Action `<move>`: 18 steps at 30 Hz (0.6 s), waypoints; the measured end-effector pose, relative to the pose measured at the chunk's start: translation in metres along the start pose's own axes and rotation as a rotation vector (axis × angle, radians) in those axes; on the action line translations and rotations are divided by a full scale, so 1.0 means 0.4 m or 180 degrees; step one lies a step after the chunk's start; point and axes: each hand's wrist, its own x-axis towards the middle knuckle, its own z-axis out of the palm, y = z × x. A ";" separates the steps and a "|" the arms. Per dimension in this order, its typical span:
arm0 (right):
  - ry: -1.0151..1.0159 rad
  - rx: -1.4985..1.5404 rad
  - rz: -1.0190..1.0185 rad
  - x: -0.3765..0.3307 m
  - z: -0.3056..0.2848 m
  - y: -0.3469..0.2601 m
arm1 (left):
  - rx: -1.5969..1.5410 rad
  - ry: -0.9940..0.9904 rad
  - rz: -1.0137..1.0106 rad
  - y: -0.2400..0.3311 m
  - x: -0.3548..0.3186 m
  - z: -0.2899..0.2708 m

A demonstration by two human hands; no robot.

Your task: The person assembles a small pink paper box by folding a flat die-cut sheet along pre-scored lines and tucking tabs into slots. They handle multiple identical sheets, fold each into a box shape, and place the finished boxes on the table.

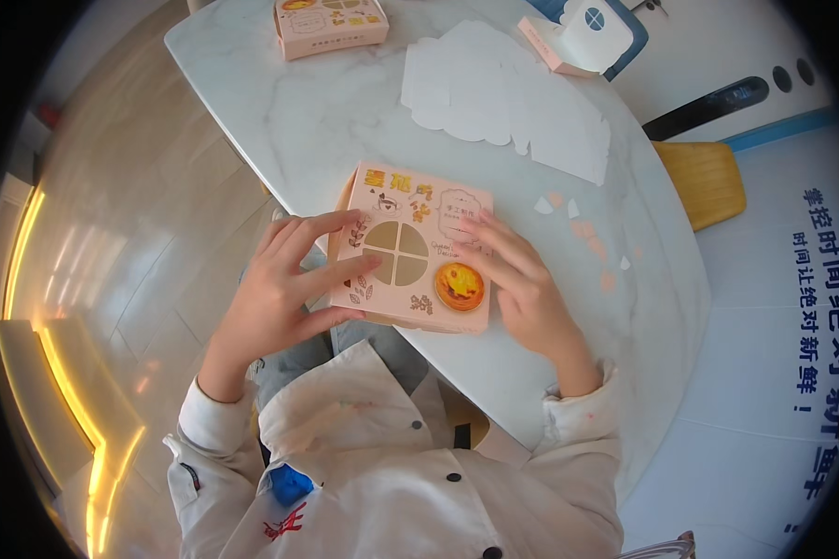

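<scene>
A pink cardboard pastry box [443, 265] sits between my hands at the table's near edge, its lid facing up. The lid has a round window split into four panes, and an egg tart is printed at its lower right corner. My left hand [280, 279] grips the box's left side, with fingers over the lid and one fingertip at the window. From the right, my right hand [522, 284] holds the box, its fingers resting on the lid's upper right part. The right thumb is mostly hidden.
On the white marbled table [280, 130] lies a stack of flat white card blanks [503, 98], with small pink and white paper scraps [587, 238] beside it. Another pink box [331, 28] stands at the far left, and an open one [573, 42] at the far right.
</scene>
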 end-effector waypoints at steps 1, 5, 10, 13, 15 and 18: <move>-0.0034 0.0272 -0.0083 0.002 -0.015 -0.003 | 0.0065 0.0011 -0.0017 0.002 0.001 -0.004; -0.0169 0.0357 0.0047 0.002 -0.065 -0.070 | 0.0211 -0.0047 -0.0009 0.015 0.011 0.012; 0.0076 -0.0284 -0.0254 -0.004 -0.004 -0.059 | 0.0435 -0.0151 0.0010 0.022 0.015 0.004; 0.0139 -0.0342 -0.0242 -0.005 0.004 -0.064 | 0.0643 -0.0200 0.0102 0.013 0.012 0.003; 0.0085 -0.0288 -0.0134 -0.002 -0.002 -0.071 | 0.0772 -0.0296 0.0133 0.006 0.006 0.003; -0.0063 -0.0253 0.0015 0.001 -0.024 -0.077 | 0.0844 -0.0482 0.0190 -0.010 -0.005 0.002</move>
